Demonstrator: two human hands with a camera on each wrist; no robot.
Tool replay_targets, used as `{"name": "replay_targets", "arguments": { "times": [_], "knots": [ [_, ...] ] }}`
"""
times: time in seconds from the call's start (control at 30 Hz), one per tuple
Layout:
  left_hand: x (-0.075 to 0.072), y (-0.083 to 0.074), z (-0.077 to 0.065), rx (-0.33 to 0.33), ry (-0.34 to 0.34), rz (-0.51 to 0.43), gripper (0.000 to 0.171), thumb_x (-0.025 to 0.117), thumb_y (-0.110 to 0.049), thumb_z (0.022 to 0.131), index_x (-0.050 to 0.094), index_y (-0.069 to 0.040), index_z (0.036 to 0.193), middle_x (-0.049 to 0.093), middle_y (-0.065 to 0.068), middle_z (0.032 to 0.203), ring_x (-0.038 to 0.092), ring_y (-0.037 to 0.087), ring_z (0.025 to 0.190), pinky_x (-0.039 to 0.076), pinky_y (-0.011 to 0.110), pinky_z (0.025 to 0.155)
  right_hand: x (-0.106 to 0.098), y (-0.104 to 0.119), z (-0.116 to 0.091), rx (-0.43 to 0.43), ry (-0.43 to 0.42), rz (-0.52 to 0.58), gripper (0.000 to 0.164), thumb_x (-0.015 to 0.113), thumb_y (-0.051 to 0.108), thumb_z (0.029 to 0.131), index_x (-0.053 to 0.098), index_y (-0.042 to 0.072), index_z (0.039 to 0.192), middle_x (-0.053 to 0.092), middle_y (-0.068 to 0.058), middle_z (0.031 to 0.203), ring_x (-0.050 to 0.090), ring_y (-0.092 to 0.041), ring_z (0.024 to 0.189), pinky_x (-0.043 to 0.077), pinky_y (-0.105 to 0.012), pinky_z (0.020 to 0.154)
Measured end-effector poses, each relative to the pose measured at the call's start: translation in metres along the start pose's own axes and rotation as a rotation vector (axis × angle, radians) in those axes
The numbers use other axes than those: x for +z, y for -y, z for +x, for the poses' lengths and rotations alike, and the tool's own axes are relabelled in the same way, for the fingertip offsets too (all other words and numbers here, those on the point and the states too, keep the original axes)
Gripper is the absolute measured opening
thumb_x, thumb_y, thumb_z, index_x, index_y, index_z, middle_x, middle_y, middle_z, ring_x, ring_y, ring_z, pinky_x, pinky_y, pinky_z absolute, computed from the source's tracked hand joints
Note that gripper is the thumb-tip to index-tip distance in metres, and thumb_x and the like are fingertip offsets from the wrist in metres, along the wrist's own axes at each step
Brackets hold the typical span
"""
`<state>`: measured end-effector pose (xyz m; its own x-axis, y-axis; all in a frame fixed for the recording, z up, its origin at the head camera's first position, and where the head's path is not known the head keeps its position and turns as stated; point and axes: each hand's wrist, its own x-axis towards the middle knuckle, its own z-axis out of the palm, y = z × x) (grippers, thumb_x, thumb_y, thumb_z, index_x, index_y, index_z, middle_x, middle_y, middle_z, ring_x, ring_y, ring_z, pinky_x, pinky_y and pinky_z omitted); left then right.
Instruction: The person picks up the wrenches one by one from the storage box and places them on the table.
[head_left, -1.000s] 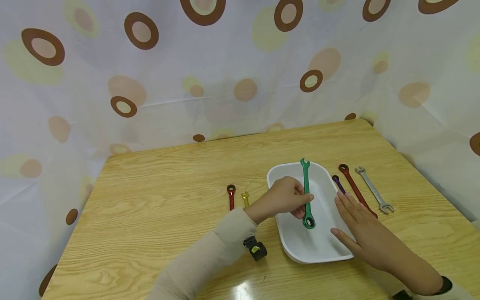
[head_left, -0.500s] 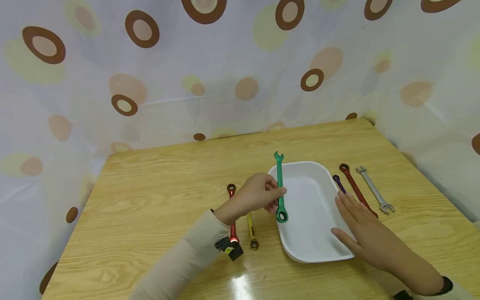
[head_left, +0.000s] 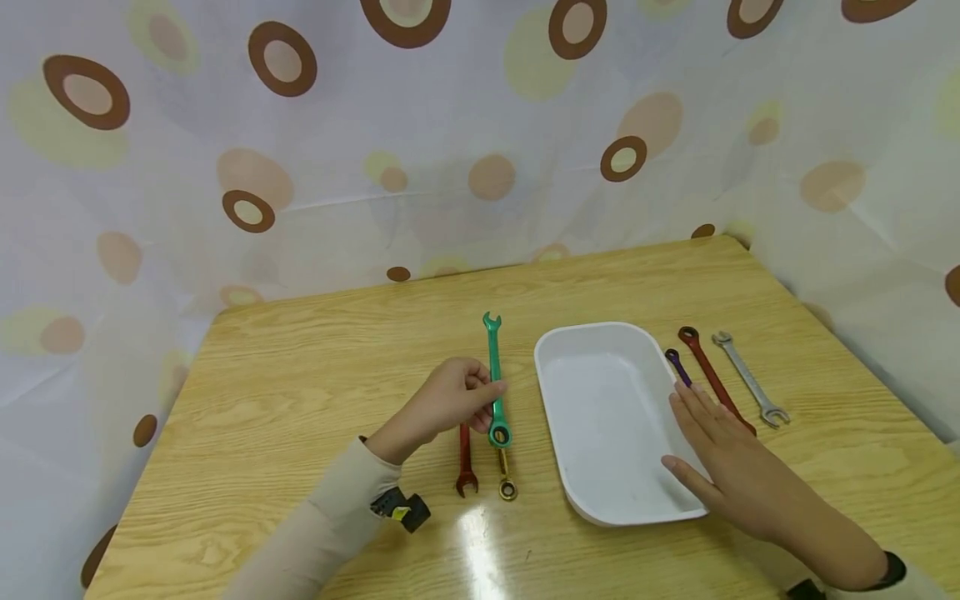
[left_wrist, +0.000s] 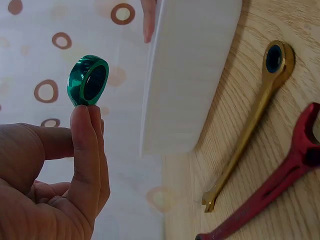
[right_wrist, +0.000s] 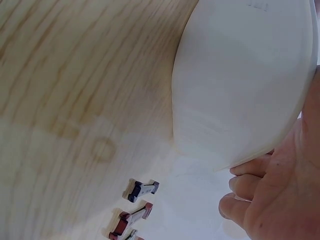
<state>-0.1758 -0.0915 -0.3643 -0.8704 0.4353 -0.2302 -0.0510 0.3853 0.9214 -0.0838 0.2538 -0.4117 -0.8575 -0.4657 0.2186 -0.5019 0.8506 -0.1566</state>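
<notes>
My left hand (head_left: 447, 398) pinches a green combination wrench (head_left: 494, 350) between thumb and fingers, its open end pointing away and its ring end nearest me. In the left wrist view the ring end (left_wrist: 88, 80) stands up beyond the fingertips, raised off the table. Below it lie a yellow wrench (head_left: 507, 488) and a red wrench (head_left: 466, 467), partly covered by the hand and the green wrench in the head view. My right hand (head_left: 738, 475) lies with fingers straight along the right rim of a white tray (head_left: 611, 425), which has nothing in it.
To the right of the tray lie a purple wrench (head_left: 677, 365), a longer red wrench (head_left: 711, 373) and a silver open-end wrench (head_left: 750, 380). A patterned cloth (head_left: 450, 125) hangs behind the wooden table (head_left: 315, 367) and along its right side.
My left hand has carried the green wrench from over the tray leftward, past its left rim, to above the yellow and red wrenches. The right hand has stayed at the tray.
</notes>
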Motion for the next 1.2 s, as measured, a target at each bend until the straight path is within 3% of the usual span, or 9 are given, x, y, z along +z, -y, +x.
{"name": "replay_targets", "arguments": {
  "times": [0.4,0.63,1.0,1.2],
  "knots": [
    [-0.023,0.037,-0.025,-0.065,-0.072,0.053,0.018,0.058,-0.013,0.096,0.055,0.003,0.088,0.059,0.004,0.061,0.059,0.009,0.051,0.057,0.039,0.059,-0.001,0.000,0.000,-0.002,-0.001,0.004,0.073,0.056,0.035,0.097,0.023,-0.007,0.148,0.022,-0.026,0.154,-0.009,-0.014,0.146,-0.009,-0.021,0.114],
    [-0.032,0.057,-0.036,-0.091,-0.078,0.079,0.018,0.058,-0.011,0.096,0.055,0.004,0.088,0.060,0.005,0.061,0.059,0.009,0.051,0.056,0.036,0.056,-0.001,0.001,-0.001,0.004,0.001,0.001,0.074,0.056,0.035,0.097,0.023,-0.006,0.149,0.021,-0.025,0.155,-0.009,-0.014,0.146,-0.010,-0.021,0.113],
    [-0.034,0.077,-0.037,-0.155,-0.064,0.119,0.018,0.058,-0.010,0.096,0.053,0.000,0.081,0.060,0.005,0.061,0.059,0.009,0.051,0.055,0.030,0.053,-0.002,0.002,0.000,0.008,0.000,0.005,0.074,0.056,0.035,0.097,0.023,-0.006,0.149,0.021,-0.025,0.155,-0.009,-0.013,0.146,-0.010,-0.019,0.113],
    [-0.033,0.079,-0.037,-0.163,-0.071,0.151,0.019,0.059,-0.010,0.096,0.053,0.000,0.081,0.059,0.005,0.061,0.059,0.009,0.051,0.054,0.028,0.051,-0.002,0.003,0.000,0.013,0.002,0.010,0.074,0.055,0.035,0.097,0.023,-0.006,0.149,0.021,-0.025,0.155,-0.010,-0.013,0.146,-0.010,-0.020,0.113]
  ]
}}
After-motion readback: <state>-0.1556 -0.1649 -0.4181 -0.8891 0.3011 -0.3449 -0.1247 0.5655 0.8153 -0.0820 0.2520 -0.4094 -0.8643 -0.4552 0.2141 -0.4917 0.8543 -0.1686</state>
